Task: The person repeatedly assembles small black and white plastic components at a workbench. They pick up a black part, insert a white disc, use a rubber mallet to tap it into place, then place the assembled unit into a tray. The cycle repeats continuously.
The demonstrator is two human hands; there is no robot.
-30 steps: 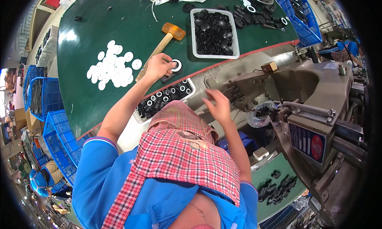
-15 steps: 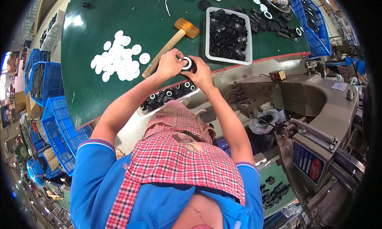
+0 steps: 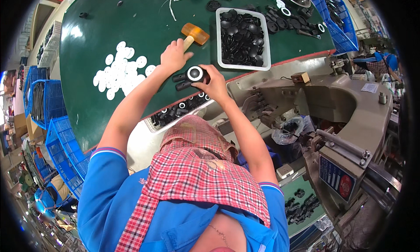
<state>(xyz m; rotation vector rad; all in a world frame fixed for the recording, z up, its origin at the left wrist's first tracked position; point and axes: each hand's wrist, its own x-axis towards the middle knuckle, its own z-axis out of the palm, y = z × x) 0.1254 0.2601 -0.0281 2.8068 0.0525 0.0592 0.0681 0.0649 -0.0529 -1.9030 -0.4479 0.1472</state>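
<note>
My left hand [image 3: 174, 57] lies over the wooden handle of a mallet [image 3: 195, 33] with an orange head, its fingers closed about the handle. My hand and forearm hide the handle's lower part. Close to the table's near edge, my right hand [image 3: 213, 85] grips a black round wheel-like part [image 3: 195, 73] between thumb and fingers. A white ring shows around the black centre on its upward face. Two dark prongs stick out from it to the left. White discs [image 3: 117, 72] lie in a loose heap left of my left forearm.
A white tub [image 3: 266, 55] of black caps stands right of the mallet. Below my hands sits a tray [image 3: 154, 128] of black parts with white rings. More black parts [image 3: 288, 22] lie at the far right. Blue crates [image 3: 49, 101] flank the left side; a metal machine [image 3: 350, 105] stands right.
My left hand has left the black part and moved up-left onto the mallet handle. My right hand still holds the part, now lower, with its white-ringed face in plain view.
</note>
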